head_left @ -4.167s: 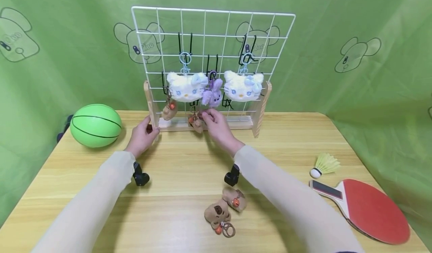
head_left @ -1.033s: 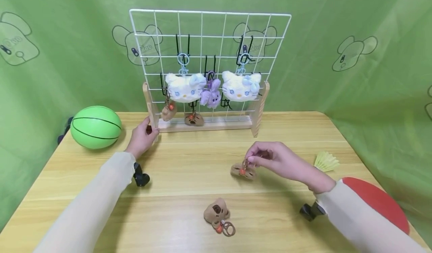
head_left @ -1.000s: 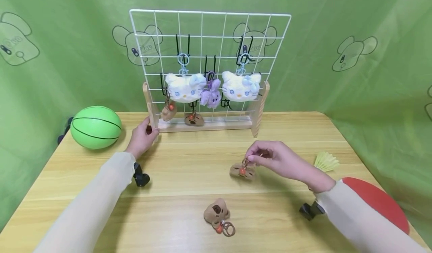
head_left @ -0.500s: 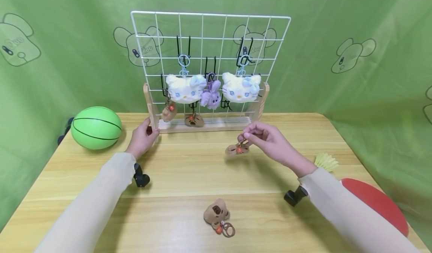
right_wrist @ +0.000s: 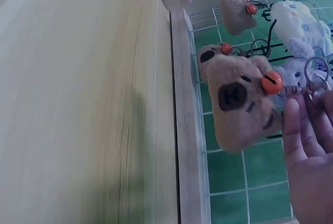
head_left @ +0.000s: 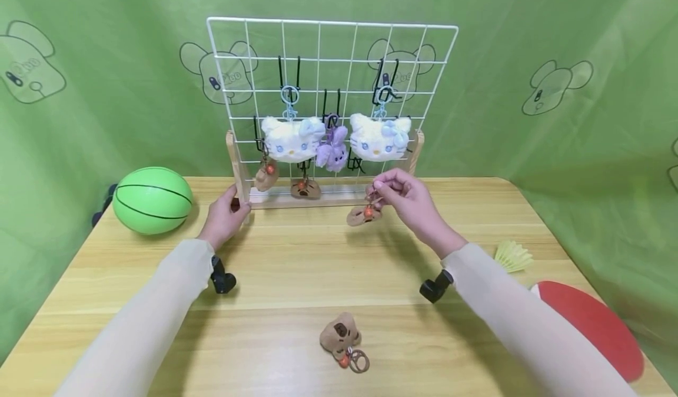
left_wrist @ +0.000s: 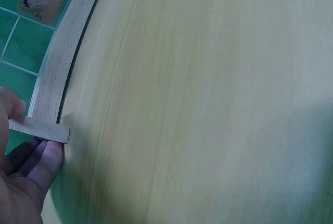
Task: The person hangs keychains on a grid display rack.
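My left hand [head_left: 219, 220] grips the wooden left leg [left_wrist: 41, 129] of the white wire grid rack [head_left: 333, 23], thumb on one side and fingers on the other. Just in front of the rack's lower right part, my right hand [head_left: 410, 200] pinches the ring of a brown bear plush keychain [right_wrist: 237, 104]. This keychain dangles below the fingertips, an orange bell [right_wrist: 272, 82] beside its head. A black hook [head_left: 356, 164] sits on the grid just above it. Another brown plush keychain [head_left: 339, 333], with bell and ring, lies on the table's near part.
Two white cat plushes [head_left: 293, 141], a purple bunny plush [head_left: 333, 150] and two brown plush keychains [head_left: 306, 189] hang from the rack. A green ball [head_left: 152, 200] stands at left. At right lie a yellow shuttlecock [head_left: 512, 256] and a red paddle [head_left: 588, 326], partly behind the right sleeve.
My right hand left a keychain hanging low on the rack, picked up another from the table, and has carried it left and back toward the rack. The left hand stays put.
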### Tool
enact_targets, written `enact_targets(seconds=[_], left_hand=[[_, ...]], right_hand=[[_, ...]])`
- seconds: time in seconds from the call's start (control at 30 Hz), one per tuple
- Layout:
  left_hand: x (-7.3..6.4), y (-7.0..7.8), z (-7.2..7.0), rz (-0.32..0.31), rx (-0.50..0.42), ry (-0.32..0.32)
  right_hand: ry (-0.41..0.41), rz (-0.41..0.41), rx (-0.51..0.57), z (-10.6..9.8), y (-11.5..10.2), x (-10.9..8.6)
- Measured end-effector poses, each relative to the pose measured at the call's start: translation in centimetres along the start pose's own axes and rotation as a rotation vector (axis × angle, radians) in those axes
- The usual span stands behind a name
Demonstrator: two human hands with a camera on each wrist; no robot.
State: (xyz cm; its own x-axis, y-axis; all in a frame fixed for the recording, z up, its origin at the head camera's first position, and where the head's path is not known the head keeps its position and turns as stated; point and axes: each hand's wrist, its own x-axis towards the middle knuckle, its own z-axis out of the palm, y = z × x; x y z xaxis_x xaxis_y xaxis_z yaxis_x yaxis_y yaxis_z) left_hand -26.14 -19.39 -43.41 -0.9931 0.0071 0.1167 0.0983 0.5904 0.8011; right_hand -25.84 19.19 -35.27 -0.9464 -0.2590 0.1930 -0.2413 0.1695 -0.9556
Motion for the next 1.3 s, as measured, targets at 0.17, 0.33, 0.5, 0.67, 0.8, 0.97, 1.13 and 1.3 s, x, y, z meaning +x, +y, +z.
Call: enact_targets(seconds=[0.17, 0.33, 0.5, 0.67, 0.8, 0.97, 1.13, 1.3], left_hand=[[-0.1, 0.1, -0.1, -0.013, -0.008, -0.003], [0.0, 0.2, -0.1, -0.020, -0.016, -0.017], [0.0, 0.3, 0.0, -0.019, -0.007, -0.013], [-0.1, 0.3, 0.0, -0.013, 0.001, 0.003], [-0.1, 0.3, 0.0, -0.013, 0.004, 0.003], [-0.1, 0.2, 0.0, -0.014, 0.004, 0.002], [0.0, 0.2, 0.0, -0.012, 0.005, 0.004], [-0.1, 0.2, 0.0, -0.012, 0.008, 0.005]], right_hand=[[0.092, 0.007, 0.060, 0.9, 0.3, 1.1], [0.157, 0.021, 0.125, 1.3, 0.9, 1.9], [0.163, 0.026, 0.160, 1.3, 1.2, 2.4], [0.163, 0.032, 0.175, 1.7, 1.3, 3.0], [0.168, 0.050, 0.174, 2.0, 1.4, 3.5], [0.181, 0.058, 0.154, 2.4, 1.6, 4.1], [0.182, 0.057, 0.156, 2.6, 1.9, 4.6], [0.178, 0.064, 0.157, 2.9, 2.2, 4.9]])
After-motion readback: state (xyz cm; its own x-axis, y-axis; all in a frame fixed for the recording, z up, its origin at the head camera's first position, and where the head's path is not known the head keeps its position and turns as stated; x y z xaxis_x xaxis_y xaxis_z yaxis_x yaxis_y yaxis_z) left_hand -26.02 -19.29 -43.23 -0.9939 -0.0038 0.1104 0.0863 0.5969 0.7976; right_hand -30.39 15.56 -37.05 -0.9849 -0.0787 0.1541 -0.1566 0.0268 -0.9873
